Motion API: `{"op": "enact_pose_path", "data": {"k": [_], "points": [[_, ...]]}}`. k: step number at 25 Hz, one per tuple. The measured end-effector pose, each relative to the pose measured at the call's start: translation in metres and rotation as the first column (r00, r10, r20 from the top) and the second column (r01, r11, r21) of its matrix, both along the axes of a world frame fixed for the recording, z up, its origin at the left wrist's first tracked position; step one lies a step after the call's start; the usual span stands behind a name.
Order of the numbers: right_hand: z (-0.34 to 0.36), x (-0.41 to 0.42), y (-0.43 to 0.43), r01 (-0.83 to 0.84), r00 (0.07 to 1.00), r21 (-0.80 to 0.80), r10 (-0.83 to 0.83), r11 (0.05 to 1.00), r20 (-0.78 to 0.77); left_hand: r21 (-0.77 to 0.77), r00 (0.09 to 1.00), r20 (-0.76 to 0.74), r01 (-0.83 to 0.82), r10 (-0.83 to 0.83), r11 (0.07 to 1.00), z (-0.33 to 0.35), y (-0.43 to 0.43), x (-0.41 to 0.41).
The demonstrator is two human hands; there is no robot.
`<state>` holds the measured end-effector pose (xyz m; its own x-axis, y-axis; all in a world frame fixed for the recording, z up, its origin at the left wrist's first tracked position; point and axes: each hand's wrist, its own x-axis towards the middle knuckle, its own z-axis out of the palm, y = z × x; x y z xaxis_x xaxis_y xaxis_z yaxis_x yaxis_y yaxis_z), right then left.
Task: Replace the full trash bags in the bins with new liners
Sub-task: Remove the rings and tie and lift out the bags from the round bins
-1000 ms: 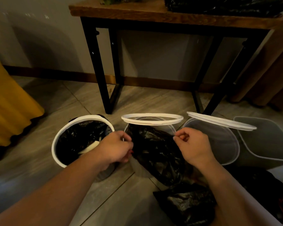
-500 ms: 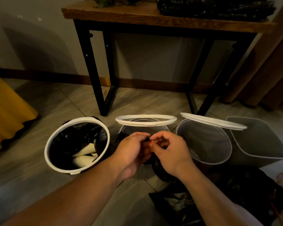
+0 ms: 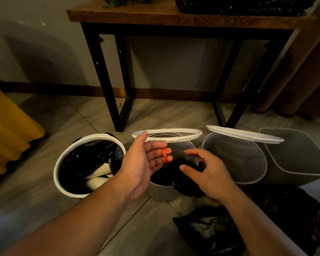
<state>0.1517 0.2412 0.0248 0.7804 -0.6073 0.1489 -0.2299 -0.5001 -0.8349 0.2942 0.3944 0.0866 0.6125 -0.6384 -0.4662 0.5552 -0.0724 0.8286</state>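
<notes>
1. Left hand (image 3: 144, 161): palm up, fingers straight and spread; a thin red drawstring (image 3: 164, 156) lies across them, unpinched
2. Right hand (image 3: 209, 170): fingers loosely bent and apart, gripping nothing we can see
3. Full black plastic trash bag (image 3: 185, 180): directly beneath both hands, inside the round translucent plastic bin (image 3: 163, 191); we judge it gathered, not yet lifted out
4. White-rimmed round bin (image 3: 63, 163), outboard of the left hand: black bag with pale rubbish, untouched
5. Second translucent round bin (image 3: 235, 163), outboard of the right hand, and grey rectangular plastic bin (image 3: 294, 154) beyond it: both unlined
6. Crumpled black plastic bags (image 3: 211, 231), under the right forearm: we judge them already removed
7. Stack of folded black liners (image 3: 238, 6) on the brown wooden table (image 3: 155, 15), far ahead of both hands: none fitted
</notes>
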Motion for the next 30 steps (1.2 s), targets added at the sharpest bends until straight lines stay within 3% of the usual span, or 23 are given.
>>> {"op": "enact_pose_path", "data": {"k": [3,5,8,12,16,19,22,27,30], "points": [[-0.006,0.015,0.001,-0.229,0.944,-0.037,0.213,0.973,-0.253,-0.051,0.997,0.061,0.05,-0.047,0.997,0.013,0.007,0.003],[-0.007,0.038,0.011,-0.306,0.933,-0.051,0.289,0.951,-0.213,-0.064,0.993,0.101,0.073,-0.067,0.995,0.021,0.008,0.003],[-0.01,0.065,0.025,-0.285,0.952,-0.041,0.278,0.958,-0.13,-0.067,0.982,0.176,0.082,-0.069,0.994,0.035,0.01,0.006],[-0.013,0.075,0.038,-0.141,0.99,0.188,0.14,0.972,0.02,-0.089,0.968,0.238,0.104,-0.08,0.991,0.044,0.013,0.008],[-0.021,0.075,0.043,-0.254,0.959,0.342,0.191,0.905,0.208,-0.033,0.962,0.233,0.153,-0.142,0.988,0.039,0.01,-0.001],[-0.034,0.081,0.041,-0.221,0.968,0.419,0.145,0.881,0.207,-0.028,0.953,0.252,0.183,-0.171,0.983,0.04,0.008,-0.005],[-0.053,0.077,0.036,-0.046,0.999,0.064,0.044,0.997,0.022,-0.131,0.971,0.228,0.101,-0.069,0.986,0.05,0.014,0.008],[-0.068,0.076,0.023,0.003,0.994,-0.008,-0.004,1.0,-0.111,-0.165,0.977,0.213,0.027,0.008,0.986,0.06,0.013,0.013],[-0.06,0.078,0.03,-0.107,0.994,-0.07,0.106,0.992,-0.011,-0.113,0.96,0.276,0.069,-0.036,0.991,0.061,0.007,0.002]]}}
